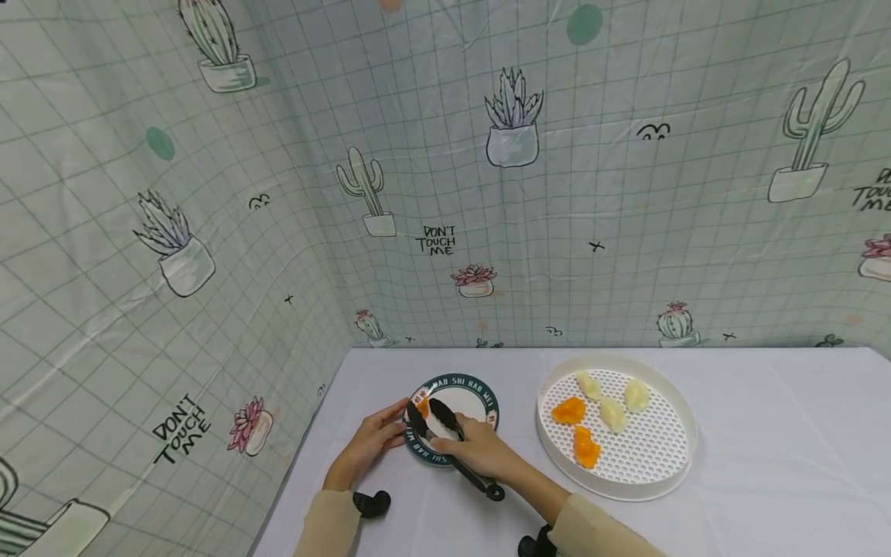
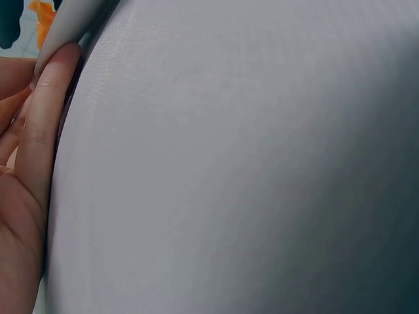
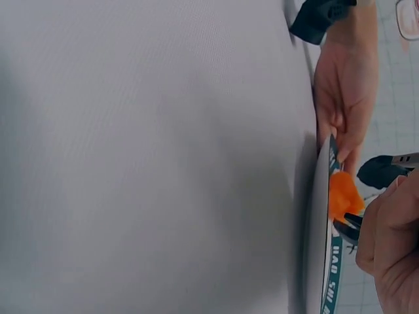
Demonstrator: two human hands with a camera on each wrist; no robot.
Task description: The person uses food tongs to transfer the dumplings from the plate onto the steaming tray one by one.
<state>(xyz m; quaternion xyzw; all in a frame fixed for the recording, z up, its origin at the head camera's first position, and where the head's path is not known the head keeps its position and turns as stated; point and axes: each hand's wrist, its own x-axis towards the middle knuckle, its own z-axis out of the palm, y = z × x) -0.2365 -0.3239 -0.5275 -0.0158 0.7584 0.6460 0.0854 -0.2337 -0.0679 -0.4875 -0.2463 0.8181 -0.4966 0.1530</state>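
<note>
A white plate with a dark green lettered rim lies at the left of the table. My left hand holds its left edge, with fingertips at the rim in the left wrist view. My right hand grips black tongs over the plate, their tips spread apart. Near the plate's left side, an orange lump sits by the tong tips. In the left wrist view only a bit of the orange lump shows above the rim.
Right of the plate stands a round white perforated tray. It bears two orange lumps and several pale yellow lumps. A patterned cloth hangs behind the white-covered table and along its left side.
</note>
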